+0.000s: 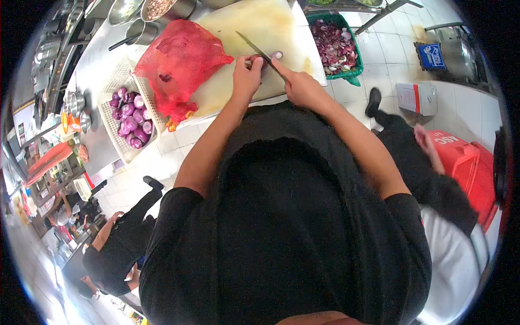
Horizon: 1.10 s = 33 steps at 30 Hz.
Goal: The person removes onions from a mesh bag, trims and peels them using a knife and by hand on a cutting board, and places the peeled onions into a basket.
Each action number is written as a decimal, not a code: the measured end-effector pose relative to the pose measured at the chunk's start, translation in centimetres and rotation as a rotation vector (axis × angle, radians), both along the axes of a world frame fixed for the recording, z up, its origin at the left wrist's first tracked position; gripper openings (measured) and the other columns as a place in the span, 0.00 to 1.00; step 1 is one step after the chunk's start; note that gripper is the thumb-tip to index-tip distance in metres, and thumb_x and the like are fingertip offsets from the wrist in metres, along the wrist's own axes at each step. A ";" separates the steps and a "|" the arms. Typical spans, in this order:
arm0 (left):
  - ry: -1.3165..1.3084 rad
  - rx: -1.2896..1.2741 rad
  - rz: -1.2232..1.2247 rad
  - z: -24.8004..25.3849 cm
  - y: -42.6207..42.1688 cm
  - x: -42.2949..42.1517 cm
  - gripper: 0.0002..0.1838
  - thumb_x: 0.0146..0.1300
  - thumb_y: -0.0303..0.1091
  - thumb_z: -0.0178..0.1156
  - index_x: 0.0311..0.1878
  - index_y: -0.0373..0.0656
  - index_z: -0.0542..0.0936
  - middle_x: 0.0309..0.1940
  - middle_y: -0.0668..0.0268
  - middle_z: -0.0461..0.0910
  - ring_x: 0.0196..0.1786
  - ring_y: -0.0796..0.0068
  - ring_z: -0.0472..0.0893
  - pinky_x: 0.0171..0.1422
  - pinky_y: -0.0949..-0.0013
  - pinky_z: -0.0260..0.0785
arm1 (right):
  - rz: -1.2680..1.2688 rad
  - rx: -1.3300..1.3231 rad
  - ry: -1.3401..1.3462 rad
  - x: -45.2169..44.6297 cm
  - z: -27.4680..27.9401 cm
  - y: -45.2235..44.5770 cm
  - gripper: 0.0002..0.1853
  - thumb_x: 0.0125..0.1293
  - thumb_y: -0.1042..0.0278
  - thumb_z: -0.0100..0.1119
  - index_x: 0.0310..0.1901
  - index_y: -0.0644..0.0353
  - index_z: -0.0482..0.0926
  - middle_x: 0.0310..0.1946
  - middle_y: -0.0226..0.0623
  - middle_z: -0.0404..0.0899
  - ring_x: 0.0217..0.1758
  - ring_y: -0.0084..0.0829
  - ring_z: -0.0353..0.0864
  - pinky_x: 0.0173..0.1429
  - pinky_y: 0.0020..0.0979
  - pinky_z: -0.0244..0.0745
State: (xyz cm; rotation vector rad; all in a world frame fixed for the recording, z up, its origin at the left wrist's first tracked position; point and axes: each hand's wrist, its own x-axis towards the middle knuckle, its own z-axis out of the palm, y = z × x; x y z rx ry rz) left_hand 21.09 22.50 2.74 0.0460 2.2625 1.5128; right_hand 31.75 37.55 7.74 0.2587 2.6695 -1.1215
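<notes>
My right hand (300, 84) is closed round the handle of a knife (252, 45), whose long blade points away to the upper left. Close beside it, my left hand (247, 76) grips a red onion (264, 63), partly hidden by the fingers and the blade. A small pale purple onion piece (277, 54) lies just past the knife on the cutting board (254, 21). Left of my hands, a red mesh sack (181, 59) rests on the board's edge. A white plastic basket (112, 129) of several peeled red onions (130, 116) stands further left.
A green-lined crate (359, 64) full of onion skins (333, 46) sits right of the board. Metal bowls (123, 12) and a pot (142, 33) stand at the far left. One person (122, 249) is behind me on the left, another (417, 162) by a red bin (460, 168).
</notes>
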 end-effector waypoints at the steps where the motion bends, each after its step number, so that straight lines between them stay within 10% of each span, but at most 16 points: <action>1: -0.031 0.026 0.003 0.0 0.1 -0.2 0.18 0.66 0.41 0.64 0.50 0.37 0.76 0.31 0.60 0.80 0.27 0.73 0.79 0.25 0.69 0.72 | -0.021 -0.045 0.046 -0.1 -1.1 0.2 0.37 0.64 0.75 0.48 0.76 0.42 0.58 0.35 0.64 0.81 0.38 0.62 0.82 0.46 0.55 0.76; 15: 0.264 -0.127 -0.021 -0.8 0.4 -1.1 0.22 0.60 0.39 0.70 0.49 0.32 0.76 0.34 0.59 0.83 0.34 0.71 0.82 0.40 0.68 0.75 | -0.029 -0.157 0.122 -0.3 -2.5 0.4 0.39 0.64 0.74 0.50 0.77 0.40 0.56 0.35 0.65 0.81 0.36 0.61 0.82 0.45 0.52 0.76; 33: -0.433 1.031 0.054 4.5 -6.6 -1.3 0.24 0.72 0.32 0.53 0.69 0.40 0.66 0.61 0.44 0.74 0.57 0.50 0.80 0.59 0.56 0.78 | -0.066 -0.078 -0.011 0.1 0.7 1.7 0.38 0.64 0.69 0.52 0.77 0.39 0.56 0.37 0.62 0.82 0.40 0.60 0.82 0.48 0.52 0.77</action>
